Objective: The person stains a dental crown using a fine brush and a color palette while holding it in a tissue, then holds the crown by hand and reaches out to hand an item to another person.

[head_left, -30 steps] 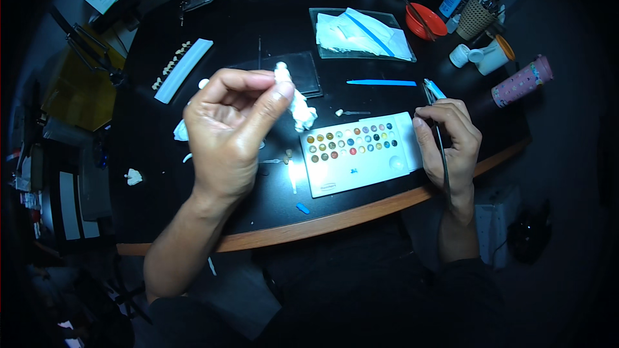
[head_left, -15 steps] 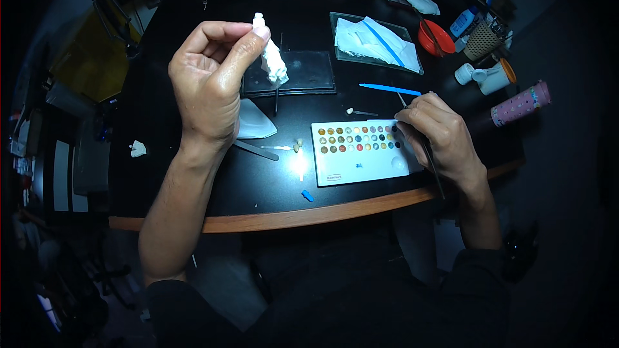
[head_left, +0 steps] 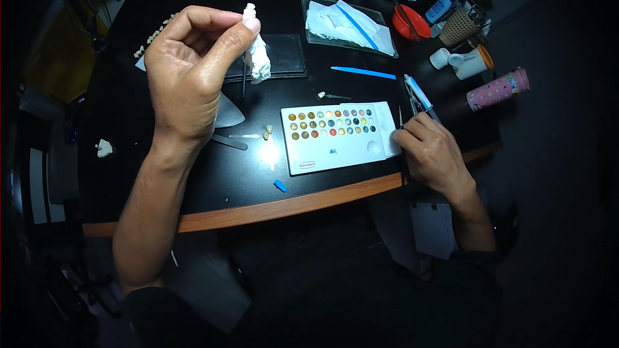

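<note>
My left hand (head_left: 190, 74) is raised above the black table (head_left: 213, 180), pinching a small white piece wrapped in crumpled white tissue (head_left: 256, 51) between thumb and fingers. My right hand (head_left: 431, 151) rests at the table's right edge, closed on a thin brush (head_left: 401, 119) whose tip points up beside a white palette (head_left: 338, 136) with several small wells of colour. A tiny tooth-like piece on a pin (head_left: 261, 135) lies left of the palette.
A blue tool (head_left: 364, 73) and a glass tray with tissue (head_left: 348, 26) lie behind the palette. A dark slab (head_left: 284, 58) sits under my left hand. Jars, a red dish (head_left: 411, 22) and a pink cylinder (head_left: 498, 89) crowd the right. A blue bit (head_left: 280, 185) lies near the wooden edge.
My left hand has lifted the tissue-wrapped piece up and away from the table. My right hand has drawn back with the brush to the palette's right edge.
</note>
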A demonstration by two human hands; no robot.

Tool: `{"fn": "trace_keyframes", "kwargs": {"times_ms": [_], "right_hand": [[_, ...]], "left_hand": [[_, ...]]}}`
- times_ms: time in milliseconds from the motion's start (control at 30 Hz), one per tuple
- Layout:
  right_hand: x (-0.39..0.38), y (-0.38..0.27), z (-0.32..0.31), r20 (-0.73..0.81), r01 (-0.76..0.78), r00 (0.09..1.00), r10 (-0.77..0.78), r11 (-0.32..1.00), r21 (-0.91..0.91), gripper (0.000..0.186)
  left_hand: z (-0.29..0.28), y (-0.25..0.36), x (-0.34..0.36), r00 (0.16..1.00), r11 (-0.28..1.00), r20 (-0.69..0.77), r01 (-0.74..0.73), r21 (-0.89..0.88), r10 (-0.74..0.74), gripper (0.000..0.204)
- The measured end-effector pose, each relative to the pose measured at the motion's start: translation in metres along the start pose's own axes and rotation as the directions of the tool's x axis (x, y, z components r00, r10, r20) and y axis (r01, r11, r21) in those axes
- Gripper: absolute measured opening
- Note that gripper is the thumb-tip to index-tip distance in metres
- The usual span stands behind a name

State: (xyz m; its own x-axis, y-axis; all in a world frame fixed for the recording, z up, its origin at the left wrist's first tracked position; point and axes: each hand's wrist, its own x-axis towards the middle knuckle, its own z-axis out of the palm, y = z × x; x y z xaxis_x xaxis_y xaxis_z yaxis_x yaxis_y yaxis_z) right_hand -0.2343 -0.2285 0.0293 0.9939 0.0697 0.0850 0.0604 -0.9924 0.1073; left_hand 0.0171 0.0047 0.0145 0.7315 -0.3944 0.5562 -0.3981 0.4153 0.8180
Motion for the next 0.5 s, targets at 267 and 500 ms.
{"fn": "trace_keyframes", "kwargs": {"times_ms": [267, 500], "right_hand": [[0.021, -0.009, -0.021, -0.054, -0.057, 0.995, 0.083, 0.927, 0.370, 0.010], [0.040, -0.029, -0.002, -0.064, -0.179, 0.959, 0.275, 0.767, 0.616, 0.013]], "left_hand": [[0.002, 0.001, -0.001, 1.000, 1.000, -0.016, 0.017, 0.008, -0.016, 0.008], [-0.003, 0.001, 0.002, 0.999, 1.000, -0.039, -0.002, 0.007, 0.003, 0.009]]}}
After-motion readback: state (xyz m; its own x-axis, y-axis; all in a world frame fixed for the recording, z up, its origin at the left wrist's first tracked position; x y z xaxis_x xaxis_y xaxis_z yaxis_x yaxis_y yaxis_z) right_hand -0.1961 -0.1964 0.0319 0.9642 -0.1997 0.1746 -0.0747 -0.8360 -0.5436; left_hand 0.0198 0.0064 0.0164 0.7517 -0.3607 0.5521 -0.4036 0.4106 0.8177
